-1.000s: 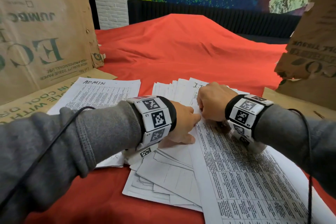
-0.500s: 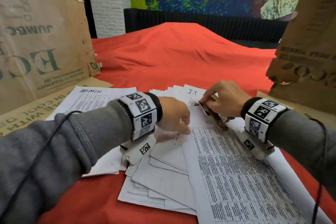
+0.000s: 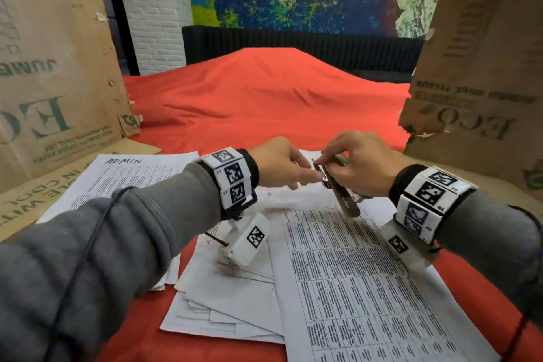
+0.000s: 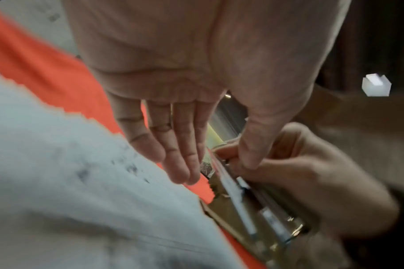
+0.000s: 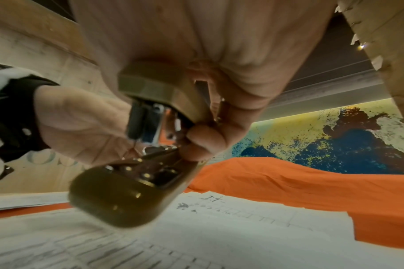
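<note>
A dark olive metal stapler [image 3: 338, 188] hangs tilted above the paper stack, its front end up and away from me. My right hand [image 3: 326, 161] grips it from above, fingers curled round its top arm. The right wrist view shows the stapler [image 5: 132, 191] with its two arms spread apart. My left hand [image 3: 305, 178] reaches in from the left with straight fingers [image 4: 185, 160]; its thumb touches the stapler [image 4: 237, 200] near the front. Below lies a stack of printed sheets [image 3: 352, 273], the top one marked "I.T".
A second sheet pile headed "ADMIN" [image 3: 126, 173] lies to the left. Everything rests on a red cloth [image 3: 264, 103] that humps up at the back. Tall cardboard boxes stand at the left [image 3: 53, 67] and right [image 3: 484, 82], with flattened cardboard under them.
My right hand has lifted the stapler off the top sheet's corner. My left hand has left the paper and risen to the stapler's front end.
</note>
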Motion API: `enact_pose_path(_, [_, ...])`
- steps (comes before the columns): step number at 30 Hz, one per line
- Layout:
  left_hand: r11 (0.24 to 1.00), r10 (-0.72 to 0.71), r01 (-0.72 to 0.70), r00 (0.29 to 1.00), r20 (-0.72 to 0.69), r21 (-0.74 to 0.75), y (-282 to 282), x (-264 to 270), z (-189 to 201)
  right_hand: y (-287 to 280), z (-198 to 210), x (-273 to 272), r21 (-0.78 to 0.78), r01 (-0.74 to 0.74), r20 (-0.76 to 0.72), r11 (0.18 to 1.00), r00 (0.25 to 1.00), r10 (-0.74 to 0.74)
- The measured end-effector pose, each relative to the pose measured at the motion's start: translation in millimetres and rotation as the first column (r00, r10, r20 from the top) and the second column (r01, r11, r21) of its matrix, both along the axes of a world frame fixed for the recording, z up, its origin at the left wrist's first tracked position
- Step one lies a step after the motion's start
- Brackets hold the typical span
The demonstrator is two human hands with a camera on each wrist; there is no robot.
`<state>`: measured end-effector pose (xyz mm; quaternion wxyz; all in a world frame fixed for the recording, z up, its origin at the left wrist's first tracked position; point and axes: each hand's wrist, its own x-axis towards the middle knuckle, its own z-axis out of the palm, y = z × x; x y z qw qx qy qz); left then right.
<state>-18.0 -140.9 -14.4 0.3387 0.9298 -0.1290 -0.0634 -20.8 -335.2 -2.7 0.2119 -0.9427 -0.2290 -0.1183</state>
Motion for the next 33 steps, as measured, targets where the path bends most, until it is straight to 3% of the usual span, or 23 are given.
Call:
enact_pose_path(4, [0.941,-0.029,-0.026,0.987,-0.156,-0.338,-14.1,-2.7,-0.9,-2.5,0.2,-4.9,0.023,0.008,0.061,1.000,0.998,-0.010])
enact_pose_path(10, [0.882,0.038,-0.099,0.990,-0.139,-0.461,-27.6,-2.0,-5.3,-7.8,-0.4,-11.8,-0.087,-0.017,0.118,0.996,0.993,0.027])
enact_pose_path(23, [0.832,0.109,-0.214,0.968,-0.227,-0.512,-47.9,-6.3,-3.2,-34.2,-5.2,-29.1,-0.126,-0.036,0.096,0.991,0.994,0.048])
enact_pose_path(27, [0.825,0.148,-0.235,0.968,-0.204,-0.515,-40.0,-5.7,-2.2,-50.5,-8.8,-24.5,-0.141,-0.040,-0.003,0.989,0.999,0.040])
enact_pose_path(31, [0.829,0.071,-0.184,0.972,-0.226,-0.528,-31.9,-18.6,-2.3,-53.1,-26.4,-18.8,-0.168,-0.052,-0.178,0.984,0.984,0.022])
enact_pose_path(33, [0.820,0.043,-0.171,0.970,-0.240,-0.547,-30.8,-25.7,-1.4,-52.7,-29.2,-16.8,-0.156,-0.033,-0.173,0.987,0.985,0.005])
